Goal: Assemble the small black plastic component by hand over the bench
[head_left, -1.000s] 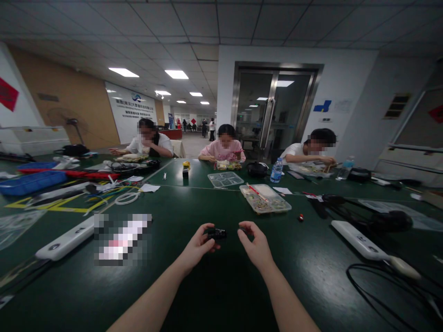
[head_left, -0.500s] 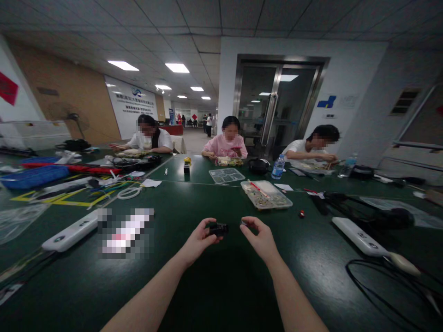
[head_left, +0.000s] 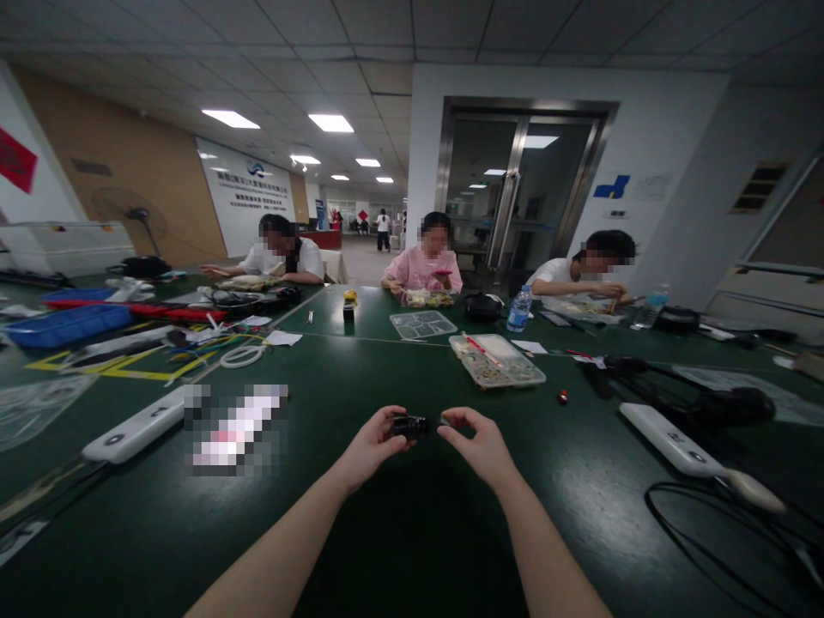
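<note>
My left hand (head_left: 373, 442) is closed around a small black, roughly cylindrical object (head_left: 412, 426), which lies sideways with its free end toward the right. A slight shine shows on its surface; its exact kind is unclear. Opposite it, my right hand (head_left: 481, 442) pinches a tiny greyish piece (head_left: 444, 421) between thumb and fingertips. That piece is too small to name and sits just right of the black object's end, with a narrow gap between them. Both hands are held over the dark green table (head_left: 412, 532).
Ahead lies a clear lidded box (head_left: 495, 365) of food-like contents, with a small red item (head_left: 562, 396) to its right. White power strips (head_left: 669, 439) flank me on both sides. A blue tray (head_left: 70, 326) and cables are at left. Three people sit across the table.
My right hand has moved slightly left with its tiny piece, narrowing the gap to the black object. My left hand has hardly moved. The view has shifted a little.
</note>
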Demonstrator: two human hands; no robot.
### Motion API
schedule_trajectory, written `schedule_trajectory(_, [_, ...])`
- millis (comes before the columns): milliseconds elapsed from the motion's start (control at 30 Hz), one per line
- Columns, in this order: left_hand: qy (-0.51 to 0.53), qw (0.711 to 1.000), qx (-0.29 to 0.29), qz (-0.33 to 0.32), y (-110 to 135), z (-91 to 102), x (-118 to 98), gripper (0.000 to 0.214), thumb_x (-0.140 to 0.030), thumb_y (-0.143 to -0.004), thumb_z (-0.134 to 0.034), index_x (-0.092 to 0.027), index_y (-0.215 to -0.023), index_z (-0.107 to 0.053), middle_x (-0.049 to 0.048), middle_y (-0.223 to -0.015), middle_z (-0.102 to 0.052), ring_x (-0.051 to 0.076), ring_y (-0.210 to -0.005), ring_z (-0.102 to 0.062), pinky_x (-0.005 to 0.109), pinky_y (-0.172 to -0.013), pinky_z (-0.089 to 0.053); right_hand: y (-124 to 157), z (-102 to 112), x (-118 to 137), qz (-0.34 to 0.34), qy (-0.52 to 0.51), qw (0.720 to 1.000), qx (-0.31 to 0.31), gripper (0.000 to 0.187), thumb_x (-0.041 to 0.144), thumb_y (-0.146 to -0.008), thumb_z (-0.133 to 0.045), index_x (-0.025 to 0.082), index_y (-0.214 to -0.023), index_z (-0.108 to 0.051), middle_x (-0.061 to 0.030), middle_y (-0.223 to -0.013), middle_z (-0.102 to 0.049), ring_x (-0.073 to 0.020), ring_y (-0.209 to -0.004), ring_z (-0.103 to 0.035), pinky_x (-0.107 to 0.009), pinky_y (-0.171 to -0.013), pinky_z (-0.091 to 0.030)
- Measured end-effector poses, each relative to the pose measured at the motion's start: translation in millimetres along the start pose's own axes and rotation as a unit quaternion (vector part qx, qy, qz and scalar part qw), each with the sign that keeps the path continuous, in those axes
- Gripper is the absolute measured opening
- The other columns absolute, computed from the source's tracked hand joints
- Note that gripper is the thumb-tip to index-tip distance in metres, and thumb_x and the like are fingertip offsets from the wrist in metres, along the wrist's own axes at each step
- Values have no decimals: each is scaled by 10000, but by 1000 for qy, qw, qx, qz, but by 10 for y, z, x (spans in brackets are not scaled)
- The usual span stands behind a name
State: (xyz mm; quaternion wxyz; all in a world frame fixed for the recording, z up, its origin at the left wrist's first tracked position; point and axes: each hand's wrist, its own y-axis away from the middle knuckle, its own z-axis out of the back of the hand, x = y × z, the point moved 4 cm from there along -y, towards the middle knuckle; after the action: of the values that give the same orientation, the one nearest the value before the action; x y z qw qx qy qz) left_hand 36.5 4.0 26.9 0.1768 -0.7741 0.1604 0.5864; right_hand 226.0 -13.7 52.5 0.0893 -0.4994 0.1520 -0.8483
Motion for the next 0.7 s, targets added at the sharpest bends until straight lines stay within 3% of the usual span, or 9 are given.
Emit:
schedule_trajectory(367, [-3,1000,6,10,-2,-49,-4,405,-162,-673,-654,-179,-1039,-479,85,-984,-613,215,-912,-589,391,-844,-428,61,-208,183,68,-11,996,53,180,262,-691,-654,225,-867,-655,-32,-967,-593,-181,-949,-550,-336,-870,-417])
schedule_trajectory(700, [28,999,3,40,-8,-46,117,396,-187,-678,-665,-187,-1026,-475,68,-985,-590,194,-892,-577,376,-826,-443,69,-342,86,52,-30,995,81,200,234,-690,-649,242,-890,-649,-25,-976,-600,-174,-939,-566,-333,-872,-426])
